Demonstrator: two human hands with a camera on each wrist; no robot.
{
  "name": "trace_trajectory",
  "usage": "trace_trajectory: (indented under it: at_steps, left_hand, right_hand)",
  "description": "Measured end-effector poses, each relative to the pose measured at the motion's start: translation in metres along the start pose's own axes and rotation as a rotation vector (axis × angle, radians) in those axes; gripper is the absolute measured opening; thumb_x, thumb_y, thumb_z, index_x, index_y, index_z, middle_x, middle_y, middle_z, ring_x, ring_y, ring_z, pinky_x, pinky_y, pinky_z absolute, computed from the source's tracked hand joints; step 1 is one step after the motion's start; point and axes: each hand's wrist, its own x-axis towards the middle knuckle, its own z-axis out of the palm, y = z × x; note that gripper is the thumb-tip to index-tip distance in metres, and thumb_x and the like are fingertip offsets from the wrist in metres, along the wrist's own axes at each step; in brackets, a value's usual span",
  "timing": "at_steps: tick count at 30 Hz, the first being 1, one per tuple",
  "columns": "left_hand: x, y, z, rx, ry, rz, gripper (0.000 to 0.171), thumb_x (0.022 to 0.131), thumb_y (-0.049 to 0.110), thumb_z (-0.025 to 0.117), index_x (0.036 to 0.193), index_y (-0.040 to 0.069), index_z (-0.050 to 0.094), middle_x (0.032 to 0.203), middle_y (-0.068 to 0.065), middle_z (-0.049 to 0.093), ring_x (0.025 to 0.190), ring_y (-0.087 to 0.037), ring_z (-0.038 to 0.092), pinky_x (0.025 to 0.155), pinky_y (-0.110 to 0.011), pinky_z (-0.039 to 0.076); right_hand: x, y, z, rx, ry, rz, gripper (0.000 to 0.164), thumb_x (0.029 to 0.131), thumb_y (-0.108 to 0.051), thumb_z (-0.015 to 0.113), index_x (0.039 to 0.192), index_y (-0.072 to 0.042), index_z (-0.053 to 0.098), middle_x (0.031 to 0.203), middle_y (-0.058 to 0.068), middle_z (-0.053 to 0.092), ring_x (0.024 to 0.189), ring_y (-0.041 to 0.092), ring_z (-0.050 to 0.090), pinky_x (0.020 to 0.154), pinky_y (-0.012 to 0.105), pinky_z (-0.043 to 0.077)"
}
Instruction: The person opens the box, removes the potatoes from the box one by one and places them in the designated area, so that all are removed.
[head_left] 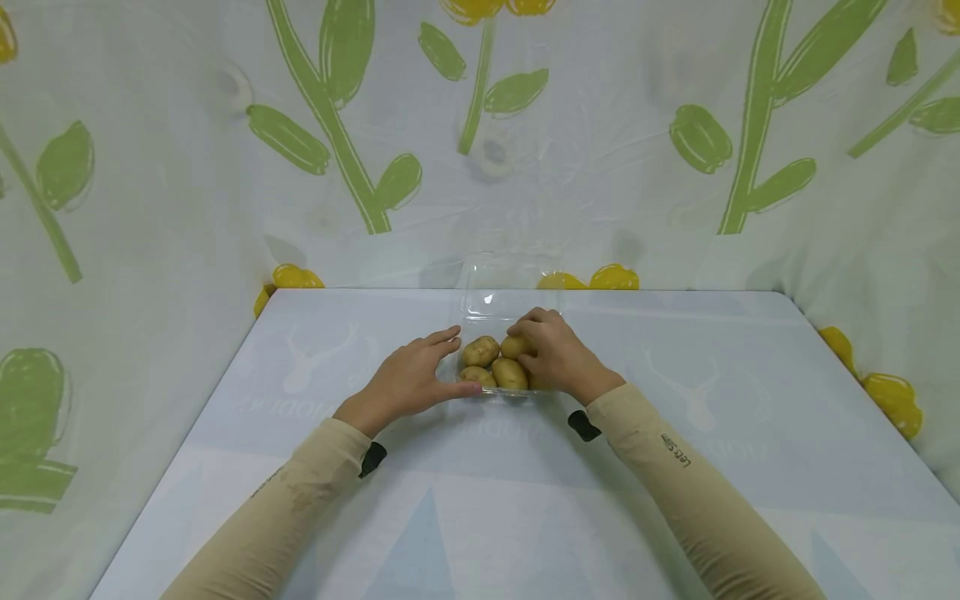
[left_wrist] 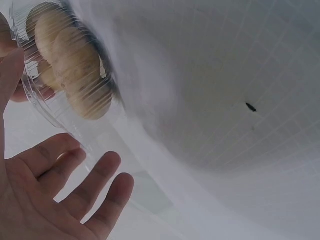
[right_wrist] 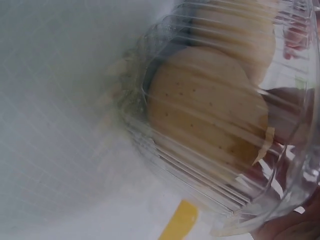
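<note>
Several yellow-skinned potatoes (head_left: 510, 374) lie in a clear plastic clamshell container (head_left: 513, 285), its lid tipped up at the back. My right hand (head_left: 561, 350) reaches into the right side, fingers and thumb about a potato (head_left: 516, 346) in the back row. My left hand (head_left: 408, 375) spreads along the left side, its thumb at the front rim and its other fingers straight. In the left wrist view potatoes (left_wrist: 75, 60) show through the ribbed wall. Close up in the right wrist view, a speckled potato (right_wrist: 205, 110) sits behind the plastic; the right fingers are partly hidden beyond it.
The container stands near the back of a white table (head_left: 480, 500) with faint printed patterns. Behind and at both sides hangs a pale curtain (head_left: 585, 183) with green leaves and yellow flowers.
</note>
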Motion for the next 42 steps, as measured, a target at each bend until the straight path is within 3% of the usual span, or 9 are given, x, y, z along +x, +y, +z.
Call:
trace_trajectory:
  at_steps: [19, 32, 42]
  left_hand:
    - [0.000, 0.000, 0.001, 0.005, 0.001, 0.004, 0.093, 0.083, 0.071, 0.069, 0.147, 0.004, 0.054, 0.162, 0.001, 0.036, 0.139, -0.034, 0.046, 0.110, -0.052, 0.042]
    - [0.000, 0.001, 0.000, 0.010, 0.011, 0.014, 0.093, 0.083, 0.069, 0.070, 0.147, 0.004, 0.053, 0.162, 0.000, 0.037, 0.138, -0.034, 0.047, 0.109, -0.052, 0.043]
    - [0.000, 0.001, 0.000, -0.003, 0.008, 0.016, 0.092, 0.083, 0.069, 0.070, 0.146, 0.003, 0.054, 0.161, 0.000, 0.037, 0.138, -0.035, 0.047, 0.109, -0.052, 0.043]
  right_hand:
    - [-0.002, 0.001, -0.003, -0.022, 0.047, -0.032, 0.035, 0.085, -0.007, 0.081, 0.119, -0.004, 0.073, 0.121, 0.012, 0.069, 0.108, 0.030, 0.056, 0.097, 0.040, 0.052]
    - [-0.007, -0.002, -0.007, 0.034, 0.113, -0.078, 0.037, 0.084, -0.007, 0.083, 0.119, -0.005, 0.071, 0.121, 0.010, 0.065, 0.111, 0.027, 0.064, 0.095, 0.039, 0.055]
    - [-0.012, -0.002, -0.007, 0.065, 0.221, -0.186, 0.032, 0.081, -0.003, 0.083, 0.111, -0.003, 0.070, 0.110, 0.008, 0.061, 0.098, 0.021, 0.063, 0.082, 0.032, 0.058]
